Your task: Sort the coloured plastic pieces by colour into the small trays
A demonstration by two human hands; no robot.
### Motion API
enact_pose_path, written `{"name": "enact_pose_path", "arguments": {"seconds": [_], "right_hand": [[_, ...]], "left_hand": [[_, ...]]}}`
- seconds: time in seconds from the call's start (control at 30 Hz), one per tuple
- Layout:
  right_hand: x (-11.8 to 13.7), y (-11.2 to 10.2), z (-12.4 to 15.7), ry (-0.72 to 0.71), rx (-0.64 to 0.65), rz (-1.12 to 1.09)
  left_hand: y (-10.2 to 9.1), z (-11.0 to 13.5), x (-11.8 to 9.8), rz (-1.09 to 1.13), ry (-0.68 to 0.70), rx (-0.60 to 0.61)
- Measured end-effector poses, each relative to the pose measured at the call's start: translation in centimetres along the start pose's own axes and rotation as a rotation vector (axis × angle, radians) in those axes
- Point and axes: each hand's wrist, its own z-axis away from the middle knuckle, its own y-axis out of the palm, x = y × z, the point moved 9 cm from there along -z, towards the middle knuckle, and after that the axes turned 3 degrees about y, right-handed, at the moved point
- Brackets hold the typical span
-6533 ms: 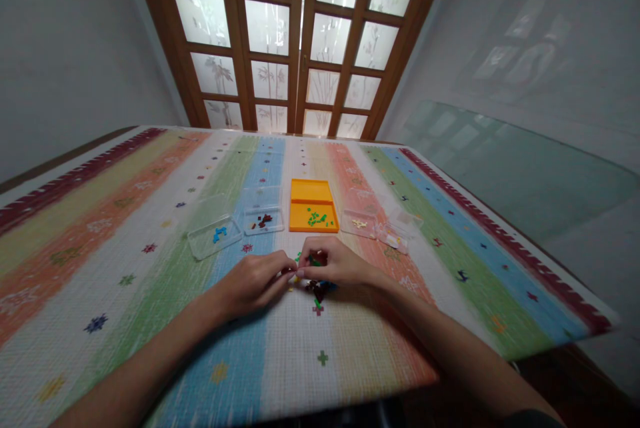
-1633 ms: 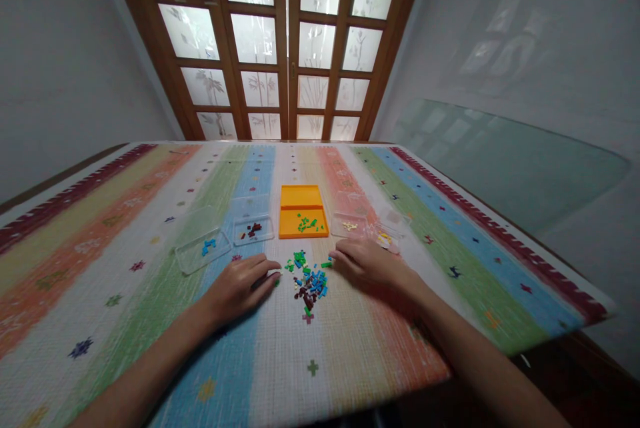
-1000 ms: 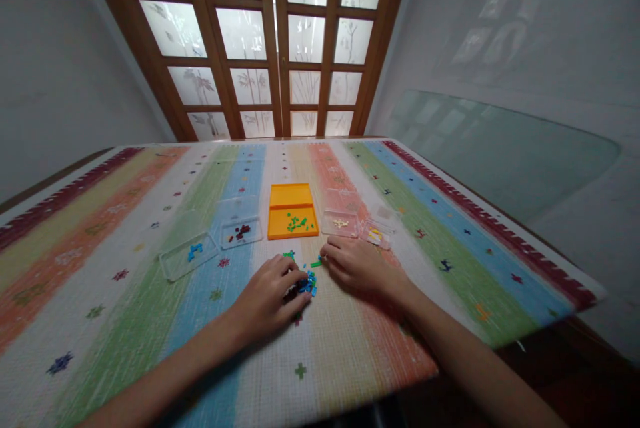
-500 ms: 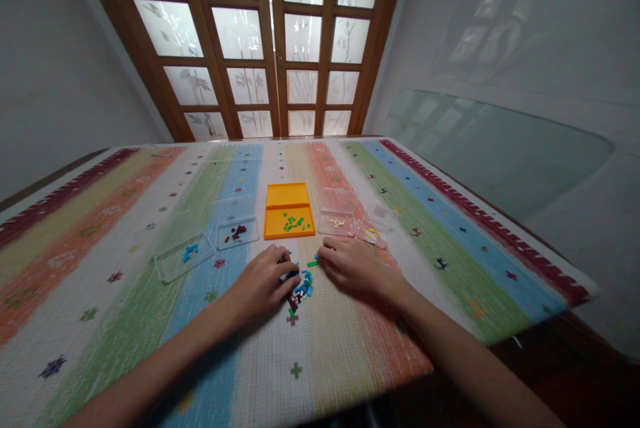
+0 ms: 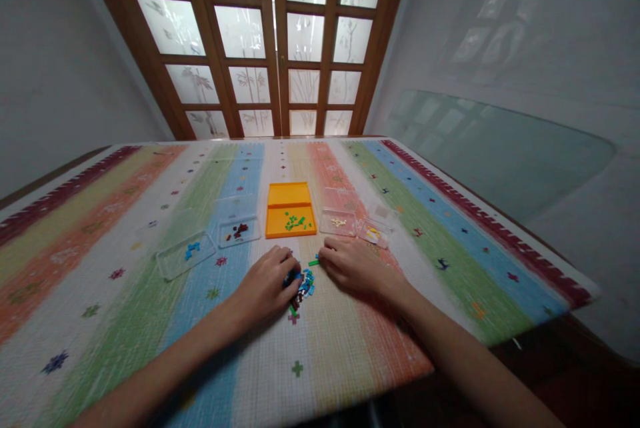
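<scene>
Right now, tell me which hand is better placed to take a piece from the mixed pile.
Probably the left hand: its fingers cover part of the mixed pile. The right hand is apart from the pile, off to the right, with a green piece at its fingertips.

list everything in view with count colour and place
Cloth: one, striped, foreground
Pile: one, mixed colours, on cloth
Green strip: one, green, right of pile
Orange box: one, orange, beyond pile
Green bits: many, green, orange box
Clear boxes: four, clear, two each side of orange box
Blue bits: several, blue, leftmost box
Brown bits: several, brown, inner left box
Cream bits: several, cream, inner right box
Yellow bits: few, yellow, rightmost box
Doors: several, brown, far end
Walls: two, pale, either side
Panel: one, greenish, right wall
Left hand: one, at pile
Right hand: one, at green strip
</scene>
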Motion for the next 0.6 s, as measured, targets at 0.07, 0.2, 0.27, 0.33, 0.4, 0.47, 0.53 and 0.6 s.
{"name": "enact_pose_path", "arguments": {"seconds": [0.07,0.2,0.27,0.33,0.4,0.47,0.53,0.6], "right_hand": [[0.04,-0.02,0.01,-0.004,-0.004,-0.002],[0.06,-0.08,0.06,-0.011,-0.022,-0.006],[0.06,-0.05,0.07,-0.015,-0.022,-0.004],[0.05,-0.06,0.08,-0.014,-0.021,-0.001],[0.05,-0.07,0.09,-0.013,-0.016,0.0],[0.05,0.0,0.09,-0.011,-0.002,0.001],[0.07,0.1,0.08,-0.013,0.011,0.001],[0.08,0.16,0.06,-0.014,0.011,0.0]], "left_hand": [[-0.05,0.05,-0.07,0.007,0.005,-0.009],[-0.22,0.15,-0.53,0.003,0.054,-0.04],[-0.29,0.19,-0.79,-0.01,0.085,-0.051],[-0.36,0.23,-0.92,-0.024,0.107,-0.059],[-0.46,0.23,-0.86,-0.041,0.112,-0.068],[-0.54,0.21,-0.7,-0.062,0.109,-0.073],[-0.51,0.15,-0.58,-0.075,0.109,-0.065],[-0.43,0.02,-0.58,-0.078,0.11,-0.052]]}}
